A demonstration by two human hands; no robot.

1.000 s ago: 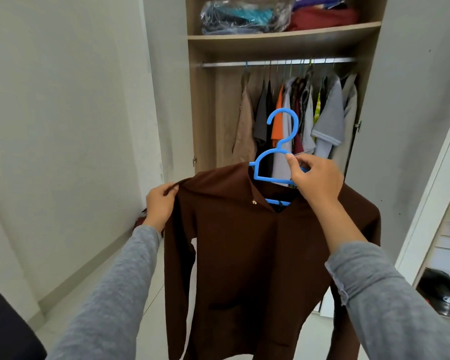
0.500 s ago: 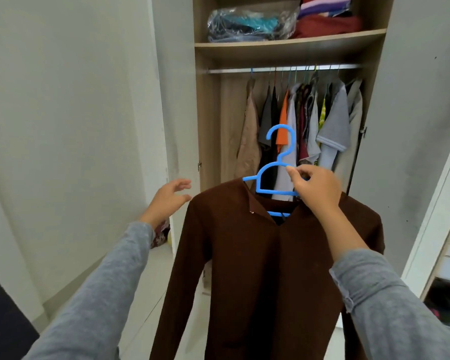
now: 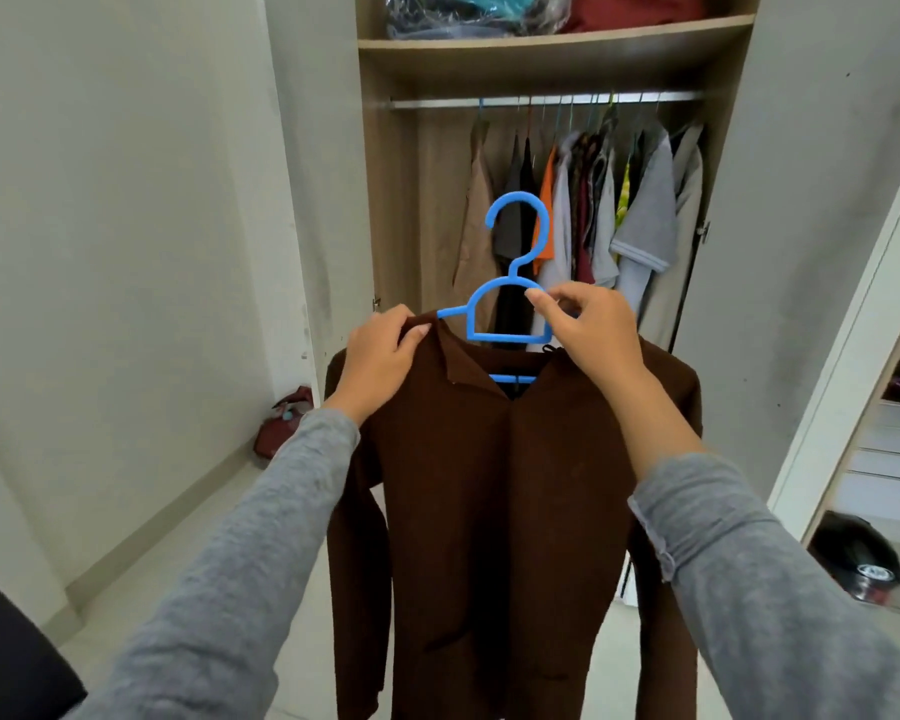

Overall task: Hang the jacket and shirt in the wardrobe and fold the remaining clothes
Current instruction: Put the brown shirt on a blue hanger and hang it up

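Wardrobe [image 3: 541, 43] ahead: right grip [image 3: 588, 330] pinches hanger [image 3: 505, 337] bearing shirt [image 3: 489, 485], left grip [image 3: 380, 356] its collar [image 3: 455, 363].

The brown long-sleeved shirt [image 3: 489, 511] ran off our bottom edge, and it hid the arms of the blue plastic hanger [image 3: 513, 278].

Single view: head-worn, wide-angle. Faces forward and slightly down into the open wardrobe [image 3: 385, 200], near ahead. Forearms [image 3: 230, 563] enter from the bottom edge; left hand [image 3: 380, 361] gripping the shirt [image 3: 489, 511] and right hand [image 3: 588, 330] pinching the hanger [image 3: 510, 337] sit close, mid-frame. Floor [image 3: 178, 543] shows lower left. Edges bow.
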